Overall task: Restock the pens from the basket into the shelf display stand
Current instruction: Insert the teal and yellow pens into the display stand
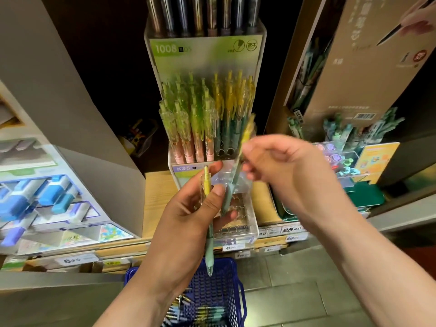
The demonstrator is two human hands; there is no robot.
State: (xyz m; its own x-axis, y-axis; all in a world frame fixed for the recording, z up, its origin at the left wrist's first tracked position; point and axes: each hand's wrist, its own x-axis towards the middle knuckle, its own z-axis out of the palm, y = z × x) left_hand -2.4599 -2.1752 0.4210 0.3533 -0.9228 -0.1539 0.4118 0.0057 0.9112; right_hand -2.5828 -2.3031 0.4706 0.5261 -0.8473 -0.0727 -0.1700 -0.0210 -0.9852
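**Display stand** [205, 53]: tiered clear holder with a green header card, standing on the shelf. All positions below are given relative to it.

**Stock in stand:** green-topped pens [186, 114] on its left half and yellow-topped pens [233, 95] on its right half, all upright with plungers up.

**Vacancies:** open holes [225, 152] at the foot of the yellow-topped group. There are more open holes in the clear front tier [238, 223], the stand's lowest step.

**Right grip** [283, 175]: a bare hand before the stand's right half, thumb and fingertips pinched on the second pen [236, 178].
- The pen is blurred and its long axis is steeply tilted.
- Its yellow end points up toward the yellow-topped group, and its teal end points down across the front tier.
- The lower end passes just beside the other hand's fingers; whether they touch cannot be told.

**Left grip** [186, 220]: a bare hand before and below the front tier, fingers curled round the first pen [208, 251]. This pen is near upright, with its yellow plunger up and its tip down toward the basket.

**Basket** [240, 286]: blue, directly below the stand, with loose pens [207, 312] lying in it.

**Assessment:**
- The right grip is the nearer to the vacancies.
- Its pen already has the plunger uppermost, so the next move likely needs only the axis brought upright.
- The tip should then be lowered into an open hole, clear of neighbouring clips.
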